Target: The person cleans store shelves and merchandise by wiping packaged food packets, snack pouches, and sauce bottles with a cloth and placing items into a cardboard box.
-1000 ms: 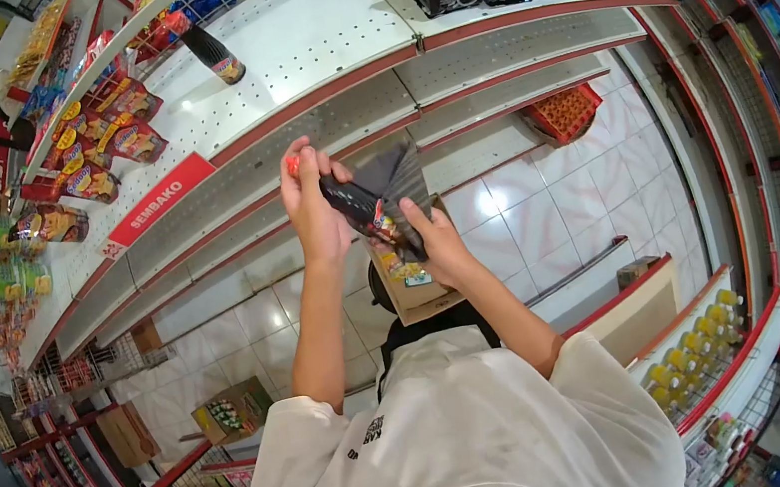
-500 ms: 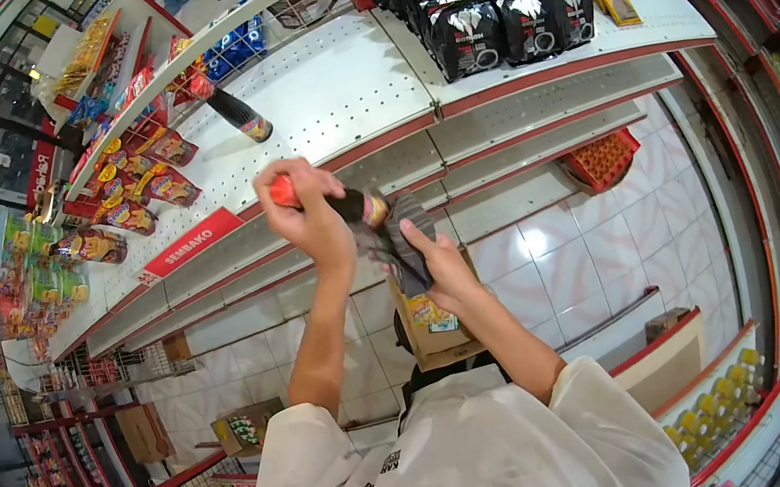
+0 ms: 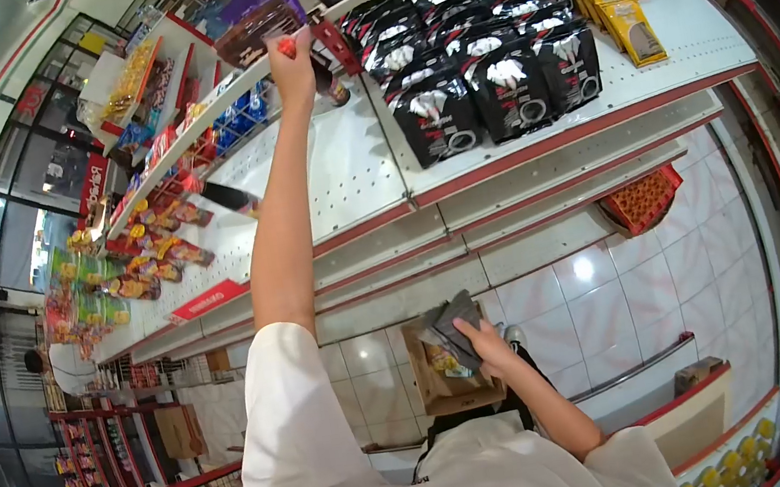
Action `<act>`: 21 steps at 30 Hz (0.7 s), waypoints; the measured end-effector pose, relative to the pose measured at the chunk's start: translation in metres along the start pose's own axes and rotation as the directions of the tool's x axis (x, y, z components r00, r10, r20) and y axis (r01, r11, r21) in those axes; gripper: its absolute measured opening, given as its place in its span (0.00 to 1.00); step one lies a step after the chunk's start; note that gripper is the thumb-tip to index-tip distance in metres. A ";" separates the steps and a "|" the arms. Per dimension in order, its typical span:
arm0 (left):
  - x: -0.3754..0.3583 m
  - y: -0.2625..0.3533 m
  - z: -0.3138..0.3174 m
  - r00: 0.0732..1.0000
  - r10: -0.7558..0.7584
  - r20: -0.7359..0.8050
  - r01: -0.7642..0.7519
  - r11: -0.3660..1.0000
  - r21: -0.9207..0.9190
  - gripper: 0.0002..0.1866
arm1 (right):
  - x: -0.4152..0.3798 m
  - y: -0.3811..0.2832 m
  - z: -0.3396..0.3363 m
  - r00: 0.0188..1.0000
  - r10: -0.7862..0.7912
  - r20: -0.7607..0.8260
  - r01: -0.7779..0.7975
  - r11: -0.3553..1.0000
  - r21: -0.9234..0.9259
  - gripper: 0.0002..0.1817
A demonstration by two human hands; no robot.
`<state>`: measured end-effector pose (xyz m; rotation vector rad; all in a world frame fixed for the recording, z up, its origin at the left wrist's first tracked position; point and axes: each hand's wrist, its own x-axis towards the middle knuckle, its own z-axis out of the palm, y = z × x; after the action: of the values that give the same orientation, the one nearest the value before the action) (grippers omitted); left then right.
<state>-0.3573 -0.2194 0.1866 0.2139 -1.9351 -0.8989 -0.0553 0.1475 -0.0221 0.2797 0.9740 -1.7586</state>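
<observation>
My left hand (image 3: 293, 66) is raised at the back of the top shelf (image 3: 338, 166), its fingers closed round the red cap of a dark bottle (image 3: 333, 86). The bottle stands just left of the black coffee pouches (image 3: 436, 111). Another dark bottle with a red cap (image 3: 227, 197) is on the shelf to the left. Low in the middle, my right hand (image 3: 488, 342) grips a folded grey cloth (image 3: 455, 324) above an open cardboard box (image 3: 454, 402) with yellow packs inside.
Yellow sachets (image 3: 613, 14) stand right of the pouches. Sauce pouches (image 3: 155, 258) fill the shelf's left end. A red crate (image 3: 643, 203) sits on the floor below. Low shelves with yellow-capped bottles (image 3: 731, 470) are at the lower right.
My left hand has carried the bottle up and away from the cloth to the back of the shelf. My right hand has lowered with the cloth over the box. The view has shifted.
</observation>
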 end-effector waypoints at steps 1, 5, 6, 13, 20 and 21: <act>0.002 0.002 0.002 0.998 -0.063 0.017 0.063 0.997 -0.042 0.15 | 0.005 0.005 -0.013 1.000 -0.001 -0.001 0.001 1.000 0.010 0.22; -0.005 -0.002 0.000 0.984 -0.117 0.136 0.139 0.977 -0.163 0.17 | 0.022 0.024 -0.054 0.959 0.017 -0.284 -0.040 0.996 -0.075 0.21; -0.008 -0.005 -0.004 0.973 -0.110 0.201 0.128 0.989 -0.079 0.21 | 0.025 0.024 -0.061 0.931 0.016 -0.364 -0.054 0.994 -0.095 0.22; -0.062 0.014 -0.011 0.936 -0.259 0.237 0.220 0.959 0.177 0.39 | 0.030 0.010 -0.091 0.982 0.045 -0.184 -0.034 0.997 0.065 0.19; -0.056 -0.017 -0.020 0.885 -0.270 0.379 0.323 0.943 -0.084 0.31 | 0.047 0.019 -0.102 0.977 0.015 -0.212 0.000 0.997 0.071 0.12; -0.059 -0.015 -0.021 0.874 -0.286 0.393 0.376 0.911 -0.173 0.31 | 0.045 0.014 -0.098 0.978 0.024 -0.208 -0.013 0.999 0.051 0.13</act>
<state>-0.3127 -0.2119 0.1412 0.2566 -2.1325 -1.4860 -0.0870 0.1867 -0.1184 0.5116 1.0741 -1.7627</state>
